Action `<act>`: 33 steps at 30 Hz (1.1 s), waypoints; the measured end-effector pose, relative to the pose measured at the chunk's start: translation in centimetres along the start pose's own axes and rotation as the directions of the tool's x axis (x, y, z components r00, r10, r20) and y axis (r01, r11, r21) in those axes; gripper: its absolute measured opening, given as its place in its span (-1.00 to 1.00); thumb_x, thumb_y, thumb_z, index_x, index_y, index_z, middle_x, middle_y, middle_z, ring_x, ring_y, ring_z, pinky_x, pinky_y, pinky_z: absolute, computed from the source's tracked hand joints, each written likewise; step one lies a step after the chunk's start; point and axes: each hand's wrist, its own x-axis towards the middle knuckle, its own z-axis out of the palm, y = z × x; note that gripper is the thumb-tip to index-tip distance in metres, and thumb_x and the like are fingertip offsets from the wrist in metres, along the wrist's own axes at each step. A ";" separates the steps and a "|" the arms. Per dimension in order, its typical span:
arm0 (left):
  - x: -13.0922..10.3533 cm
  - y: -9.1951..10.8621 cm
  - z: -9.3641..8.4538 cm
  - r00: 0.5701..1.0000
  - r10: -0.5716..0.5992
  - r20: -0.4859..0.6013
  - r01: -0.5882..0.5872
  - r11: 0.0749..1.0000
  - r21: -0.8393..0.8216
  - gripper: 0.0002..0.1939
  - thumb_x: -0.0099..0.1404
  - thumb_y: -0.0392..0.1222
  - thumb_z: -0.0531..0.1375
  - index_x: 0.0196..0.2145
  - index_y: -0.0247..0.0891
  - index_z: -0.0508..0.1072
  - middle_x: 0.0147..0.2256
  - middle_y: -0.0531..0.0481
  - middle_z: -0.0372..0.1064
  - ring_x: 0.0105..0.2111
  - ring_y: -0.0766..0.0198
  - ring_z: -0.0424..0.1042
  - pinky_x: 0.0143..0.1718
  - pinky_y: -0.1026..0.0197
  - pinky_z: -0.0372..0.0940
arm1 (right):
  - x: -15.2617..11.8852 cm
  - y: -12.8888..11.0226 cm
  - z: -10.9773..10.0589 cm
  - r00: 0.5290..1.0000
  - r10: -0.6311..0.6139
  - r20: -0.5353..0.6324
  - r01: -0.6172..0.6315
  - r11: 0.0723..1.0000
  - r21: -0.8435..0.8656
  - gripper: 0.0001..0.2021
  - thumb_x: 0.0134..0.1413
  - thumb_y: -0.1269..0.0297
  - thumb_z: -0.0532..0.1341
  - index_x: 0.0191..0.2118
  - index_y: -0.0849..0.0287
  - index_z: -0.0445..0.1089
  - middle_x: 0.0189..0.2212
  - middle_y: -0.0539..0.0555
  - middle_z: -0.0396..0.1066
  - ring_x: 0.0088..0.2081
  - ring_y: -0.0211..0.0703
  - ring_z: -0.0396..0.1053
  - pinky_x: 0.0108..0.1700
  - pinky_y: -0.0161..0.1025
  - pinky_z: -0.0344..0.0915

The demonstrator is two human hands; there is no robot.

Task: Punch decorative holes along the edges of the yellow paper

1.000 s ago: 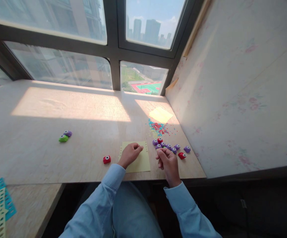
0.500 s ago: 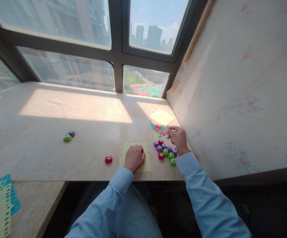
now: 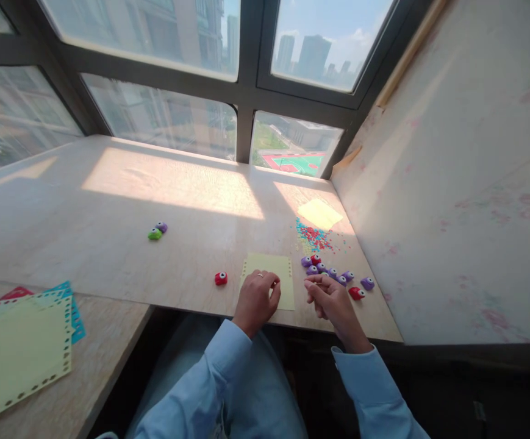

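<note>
My left hand [image 3: 256, 300] is over the pale yellow sheet [image 3: 286, 299], which has punched holes along its side edges. Its fingers curl downward, and whatever lies beneath them is hidden. My right hand [image 3: 334, 302] is just right of the sheet, thumb and forefinger pinched together; anything between them is too small to make out. Beside and behind it sit several small craft punches with eye-like tops, such as a purple punch [image 3: 367, 283] and a red punch [image 3: 357, 294]. Another red punch [image 3: 221, 278] stands left of the sheet.
Red, blue and yellow paper bits [image 3: 315, 238] lie scattered behind the punches, near a sunlit yellow sheet [image 3: 320, 213]. A green punch [image 3: 154, 234] and a purple one [image 3: 161, 227] stand farther left. Punched sheets [image 3: 27, 353] lie at lower left. A wall [image 3: 466, 183] bounds the right.
My right hand has come back from the paper bits toward me, to the front of the punches. My left hand stays at the sheet, its thumb now showing more. The whole view has shifted.
</note>
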 end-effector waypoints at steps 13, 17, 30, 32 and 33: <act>-4.6 -1.9 -3.6 0.828 -0.560 0.016 0.529 0.773 -0.350 -0.57 0.22 -0.17 0.17 0.04 -0.33 0.38 -0.25 -0.16 0.51 -0.35 0.13 0.48 -0.22 0.09 0.33 | -0.5 1.8 5.0 0.981 -0.177 0.075 0.191 0.945 -0.267 -0.60 0.05 0.13 0.19 -0.02 0.22 0.36 -0.34 0.05 0.43 -0.59 -0.31 0.29 -0.53 -0.27 0.31; -3.5 -1.5 -4.2 0.720 -0.669 0.187 0.601 0.464 -0.651 -0.54 0.19 -0.20 0.23 0.04 -0.34 0.34 0.08 -0.32 0.36 -0.40 0.26 0.49 -0.44 0.27 0.34 | -0.2 1.3 7.7 0.893 -0.395 0.216 0.450 0.780 -0.435 -0.68 0.10 0.32 0.16 -0.01 0.18 0.39 -0.12 0.15 0.41 -0.47 -0.27 0.34 -0.23 -0.16 0.39; -3.2 -1.7 -5.0 0.629 -0.621 0.467 0.531 -0.096 -0.842 -0.77 0.23 -0.21 0.19 -0.15 -0.30 0.38 -0.21 -0.10 0.46 -0.52 0.44 0.42 -0.62 0.43 0.18 | 1.0 1.9 9.2 0.907 -0.351 0.233 0.419 0.811 -0.409 -0.67 0.18 0.07 0.20 -0.09 0.21 0.45 -0.16 0.16 0.44 -0.49 -0.26 0.32 -0.31 -0.23 0.33; -3.2 -1.6 -4.5 0.661 -0.596 0.456 0.540 -0.044 -0.840 -0.76 0.23 -0.21 0.19 -0.13 -0.30 0.38 -0.22 -0.09 0.46 -0.51 0.44 0.42 -0.61 0.43 0.19 | 1.0 1.7 9.1 0.924 -0.332 0.192 0.382 0.838 -0.389 -0.62 0.16 -0.02 0.19 -0.13 0.22 0.47 -0.20 0.16 0.47 -0.46 -0.23 0.33 -0.33 -0.25 0.30; -3.2 -1.5 -4.3 0.673 -0.584 0.455 0.544 -0.026 -0.839 -0.75 0.24 -0.20 0.19 -0.13 -0.31 0.38 -0.22 -0.09 0.46 -0.51 0.44 0.42 -0.61 0.43 0.20 | 1.1 1.6 9.2 0.932 -0.315 0.178 0.361 0.851 -0.381 -0.60 0.16 -0.04 0.18 -0.16 0.22 0.48 -0.22 0.15 0.48 -0.45 -0.21 0.34 -0.34 -0.26 0.29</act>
